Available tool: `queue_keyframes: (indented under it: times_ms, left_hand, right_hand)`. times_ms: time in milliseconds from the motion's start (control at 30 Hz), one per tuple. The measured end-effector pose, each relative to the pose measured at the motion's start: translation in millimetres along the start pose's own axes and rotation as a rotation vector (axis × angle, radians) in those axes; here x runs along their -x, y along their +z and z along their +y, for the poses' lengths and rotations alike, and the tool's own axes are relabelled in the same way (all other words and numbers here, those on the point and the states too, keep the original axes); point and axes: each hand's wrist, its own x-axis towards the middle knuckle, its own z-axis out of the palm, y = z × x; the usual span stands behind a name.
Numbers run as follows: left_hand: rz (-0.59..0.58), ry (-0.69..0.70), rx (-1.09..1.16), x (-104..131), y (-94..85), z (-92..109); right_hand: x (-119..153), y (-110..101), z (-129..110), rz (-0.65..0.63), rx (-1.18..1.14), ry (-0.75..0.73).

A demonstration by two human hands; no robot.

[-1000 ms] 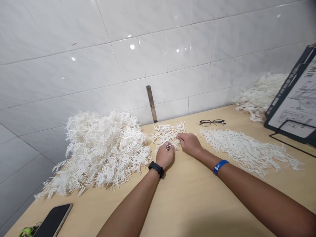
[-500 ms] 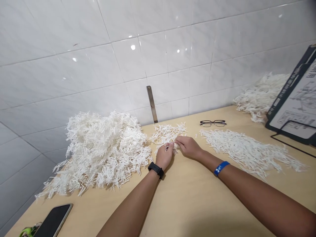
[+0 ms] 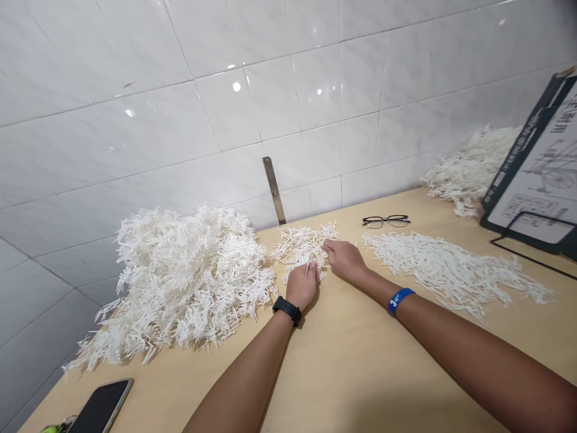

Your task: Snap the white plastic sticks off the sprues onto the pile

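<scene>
My left hand (image 3: 303, 284), with a black watch on its wrist, is closed with thumb and fingers pinched on a thin white branched strand piece (image 3: 308, 269). Up and to the right, my right hand (image 3: 345, 258), wearing a blue wristband, is also closed, its fingertips at the edge of a small scatter of white strands (image 3: 300, 243). What the right fingers pinch is too small to make out. A large heap of white branched strands (image 3: 189, 276) lies to the left. Loose single white strands (image 3: 442, 264) are spread to the right of the right hand.
Black-framed glasses (image 3: 386, 222) lie near the wall. A phone (image 3: 101, 406) and a green item (image 3: 54, 428) are at the lower left. At the right, a dark-framed printed board (image 3: 536, 180) stands before another white pile (image 3: 473, 165). A metal strip (image 3: 274, 191) is fixed to the tiled wall.
My right hand has moved slightly up and away from the left hand, so a gap shows between them. The left hand stays pinched nearly where it was. The view has shifted a little.
</scene>
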Motion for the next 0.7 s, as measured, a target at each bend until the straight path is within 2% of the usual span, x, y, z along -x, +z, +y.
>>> queue_keyframes:
  times_ms: [700]
  left_hand:
    - [0.005, -0.007, -0.046, -1.7, 3.3, 4.2]
  right_hand:
    - [-6.2, -3.9, -4.8, 0.065, 0.122, -0.023]
